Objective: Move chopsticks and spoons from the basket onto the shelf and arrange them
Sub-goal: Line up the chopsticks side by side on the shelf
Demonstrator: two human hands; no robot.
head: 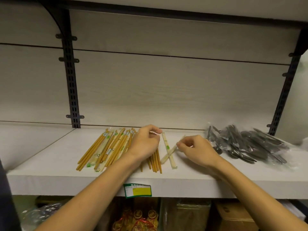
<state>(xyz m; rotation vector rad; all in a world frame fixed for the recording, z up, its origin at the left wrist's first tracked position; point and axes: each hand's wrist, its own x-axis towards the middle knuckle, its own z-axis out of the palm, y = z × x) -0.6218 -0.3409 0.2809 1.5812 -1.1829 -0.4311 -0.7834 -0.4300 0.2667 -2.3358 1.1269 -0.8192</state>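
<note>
From my remote seat I saw the brown chopsticks (106, 147) lying in a loose fan on the left part of the white shelf (55, 152), several in clear wrappers with green labels. Just right of them 2 pale wrapped pairs crossed each other: one pale pair (168, 149) lay roughly front to back, and the slanted pale pair (170, 153) ran across it. The left hand (144, 142) rested over the right edge of the brown pile, its fingers curled and pinching a small wrapped end near the top of the straighter pair. The right hand (196, 150) pinched the upper end of the slanted pair between thumb and fingertips. Well to the right on the same shelf sat the heap of grey spoons (246, 144) in clear plastic. A green and yellow price tag (137, 190) hung on the shelf's front edge, with packaged goods on the level below.
</note>
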